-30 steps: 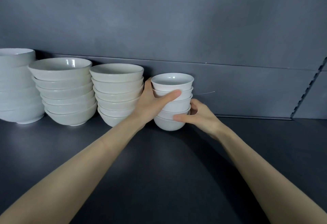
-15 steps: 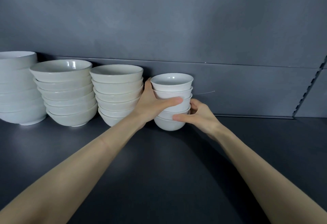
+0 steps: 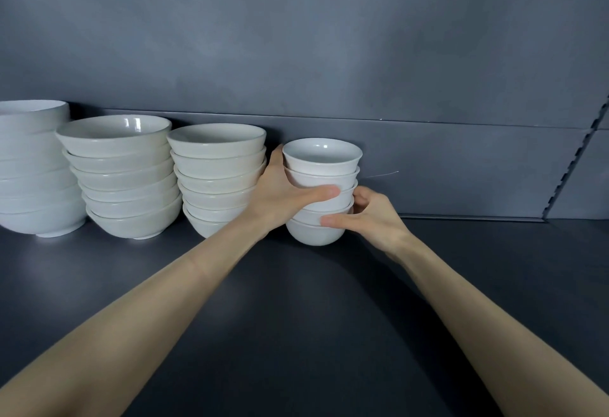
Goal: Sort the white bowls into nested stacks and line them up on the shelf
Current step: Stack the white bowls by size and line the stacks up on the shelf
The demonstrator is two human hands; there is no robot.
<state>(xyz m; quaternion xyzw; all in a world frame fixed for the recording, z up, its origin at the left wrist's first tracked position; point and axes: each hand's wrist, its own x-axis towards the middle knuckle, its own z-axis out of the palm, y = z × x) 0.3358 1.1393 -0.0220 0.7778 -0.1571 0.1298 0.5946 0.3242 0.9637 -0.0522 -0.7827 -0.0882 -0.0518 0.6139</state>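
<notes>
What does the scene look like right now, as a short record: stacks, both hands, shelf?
small stack: rightmost in the row, standing on the shelf
bigger stacks: three, to its left, along the wall
left hand: grips small stack, thumb across its front
right hand: grips its lower bowls from the right
shelf right of small stack: bare

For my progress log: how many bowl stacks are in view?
4, in a row: far-left stack, cut by the frame; second stack; third stack; small stack, rightmost. More may be hidden off-frame left.
</notes>
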